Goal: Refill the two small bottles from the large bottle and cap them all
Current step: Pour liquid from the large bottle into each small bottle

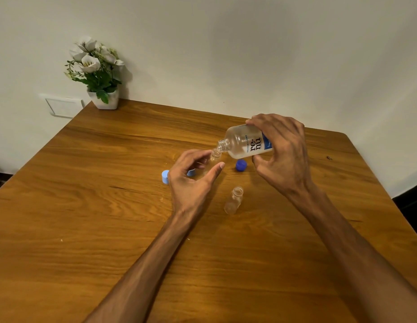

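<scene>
My right hand [282,157] grips the large clear bottle [243,143], which has a white and blue label, and holds it tilted with its open neck down to the left. That neck meets the mouth of a small clear bottle [215,155], held upright between the fingers and thumb of my left hand [191,180]. A second small bottle [234,200] stands uncapped on the wooden table [86,206], nearer to me. A dark blue cap [240,165] lies under the large bottle. Two light blue caps [165,176] [191,172] lie beside my left hand, the second partly hidden.
A white pot of artificial white flowers [98,73] stands at the table's far left corner against the wall. A wall socket plate [63,107] sits beside it. The table's right edge runs diagonally at the far right.
</scene>
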The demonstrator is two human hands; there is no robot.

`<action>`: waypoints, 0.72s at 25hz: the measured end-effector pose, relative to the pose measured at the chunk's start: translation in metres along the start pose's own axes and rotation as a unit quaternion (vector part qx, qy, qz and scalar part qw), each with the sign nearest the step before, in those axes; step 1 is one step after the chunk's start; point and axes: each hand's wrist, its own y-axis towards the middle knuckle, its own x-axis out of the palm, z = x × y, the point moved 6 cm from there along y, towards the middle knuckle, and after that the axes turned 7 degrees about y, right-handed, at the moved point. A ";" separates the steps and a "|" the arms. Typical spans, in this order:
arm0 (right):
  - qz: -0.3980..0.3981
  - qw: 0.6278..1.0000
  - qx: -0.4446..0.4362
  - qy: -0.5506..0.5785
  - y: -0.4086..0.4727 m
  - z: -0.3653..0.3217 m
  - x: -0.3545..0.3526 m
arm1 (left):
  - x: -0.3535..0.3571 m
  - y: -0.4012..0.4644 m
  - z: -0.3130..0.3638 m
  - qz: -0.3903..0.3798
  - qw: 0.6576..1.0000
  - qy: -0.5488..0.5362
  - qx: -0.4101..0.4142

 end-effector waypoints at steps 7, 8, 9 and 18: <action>-0.003 1.000 -0.010 -0.012 0.003 0.000 0.001 | -0.001 0.000 0.000 0.002 1.000 0.000 -0.001; -0.003 1.000 -0.011 -0.014 0.003 0.000 0.001 | -0.001 0.000 0.000 0.002 1.000 -0.002 -0.002; -0.004 1.000 -0.012 -0.016 0.003 0.000 0.001 | -0.001 0.000 0.000 0.002 1.000 -0.002 -0.004; -0.005 1.000 -0.020 -0.023 0.005 -0.001 -0.001 | 0.000 0.000 -0.001 0.002 1.000 0.001 -0.010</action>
